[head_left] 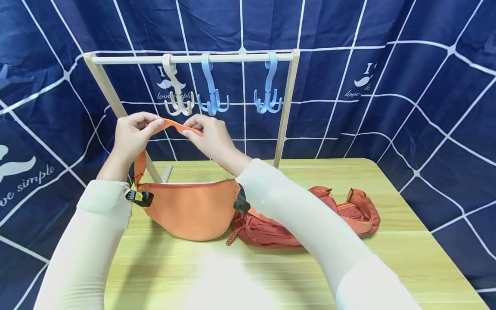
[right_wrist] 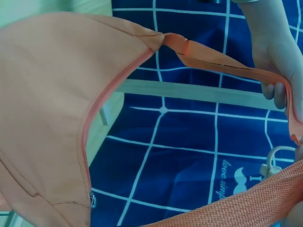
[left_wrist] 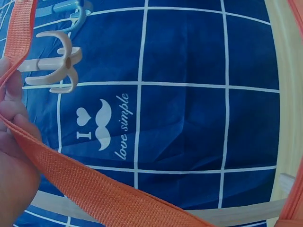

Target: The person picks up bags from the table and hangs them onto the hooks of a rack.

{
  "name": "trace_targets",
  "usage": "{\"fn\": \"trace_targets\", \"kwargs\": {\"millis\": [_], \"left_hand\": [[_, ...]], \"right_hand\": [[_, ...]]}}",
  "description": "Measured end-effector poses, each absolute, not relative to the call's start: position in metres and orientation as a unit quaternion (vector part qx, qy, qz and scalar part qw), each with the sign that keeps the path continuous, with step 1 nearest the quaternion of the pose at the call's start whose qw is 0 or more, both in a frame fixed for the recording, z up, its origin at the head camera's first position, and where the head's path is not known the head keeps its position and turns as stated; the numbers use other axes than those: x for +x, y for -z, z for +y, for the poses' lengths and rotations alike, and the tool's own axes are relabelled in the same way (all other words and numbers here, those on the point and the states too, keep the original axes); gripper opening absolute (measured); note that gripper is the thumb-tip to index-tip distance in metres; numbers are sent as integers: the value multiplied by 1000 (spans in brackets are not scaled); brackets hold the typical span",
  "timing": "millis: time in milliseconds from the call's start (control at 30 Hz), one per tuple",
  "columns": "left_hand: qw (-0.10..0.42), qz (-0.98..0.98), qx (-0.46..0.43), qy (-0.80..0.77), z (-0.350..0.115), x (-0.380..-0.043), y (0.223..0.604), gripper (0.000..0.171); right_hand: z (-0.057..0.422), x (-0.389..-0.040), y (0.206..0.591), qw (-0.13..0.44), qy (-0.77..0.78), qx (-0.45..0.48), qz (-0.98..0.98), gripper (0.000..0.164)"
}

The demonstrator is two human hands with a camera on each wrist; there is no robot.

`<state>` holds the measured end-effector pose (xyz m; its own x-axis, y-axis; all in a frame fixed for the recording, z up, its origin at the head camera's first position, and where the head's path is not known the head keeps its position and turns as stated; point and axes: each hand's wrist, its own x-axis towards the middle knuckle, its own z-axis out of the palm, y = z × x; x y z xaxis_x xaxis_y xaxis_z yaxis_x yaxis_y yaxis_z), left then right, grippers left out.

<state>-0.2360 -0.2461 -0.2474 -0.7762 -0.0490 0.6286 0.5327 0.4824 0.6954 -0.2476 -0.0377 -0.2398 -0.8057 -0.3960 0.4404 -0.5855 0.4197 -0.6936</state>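
Observation:
An orange waist bag [head_left: 190, 211] hangs by its strap [head_left: 173, 124] from both hands, in front of a rack. My left hand [head_left: 133, 131] pinches the strap between thumb and fingers. A short stretch away, my right hand [head_left: 213, 135] grips the same strap, its thumb along the webbing. Black buckles [head_left: 140, 197] show at the bag's two upper corners. In the right wrist view the bag's body [right_wrist: 57, 85] fills the left side, with its zipper edge visible. Whether the bag's bottom touches the table cannot be told.
Behind the hands stands a wooden rack with a white rail [head_left: 240, 58]. From it hang a beige hook [head_left: 178, 86], a blue hook [head_left: 211, 86] and another blue hook [head_left: 268, 86]. A red bag [head_left: 267, 232] lies on the wooden table [head_left: 407, 249], partly behind my right arm.

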Motion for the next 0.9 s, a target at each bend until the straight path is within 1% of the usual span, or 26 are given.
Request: {"fn": "trace_targets", "kwargs": {"millis": [233,467,633,700,900], "left_hand": [[299,-814,-147,475,-246,-240,233,20],[304,-816,-156,467,-247,-248,219,19],[301,-819,-142,468,-247,-252,211,18],[303,-820,-139,465,-247,-254,208,19],[311,-824,-133,454,-247,-261,201,13]], "right_hand": [[-43,-251,235,112,-462,265,-839,16],[-51,-252,233,145,-485,254,-824,16],[-57,-252,230,165,-499,252,-813,15],[-59,-252,229,166,-502,250,-811,16],[-65,-256,227,161,-516,233,-809,16]]}}
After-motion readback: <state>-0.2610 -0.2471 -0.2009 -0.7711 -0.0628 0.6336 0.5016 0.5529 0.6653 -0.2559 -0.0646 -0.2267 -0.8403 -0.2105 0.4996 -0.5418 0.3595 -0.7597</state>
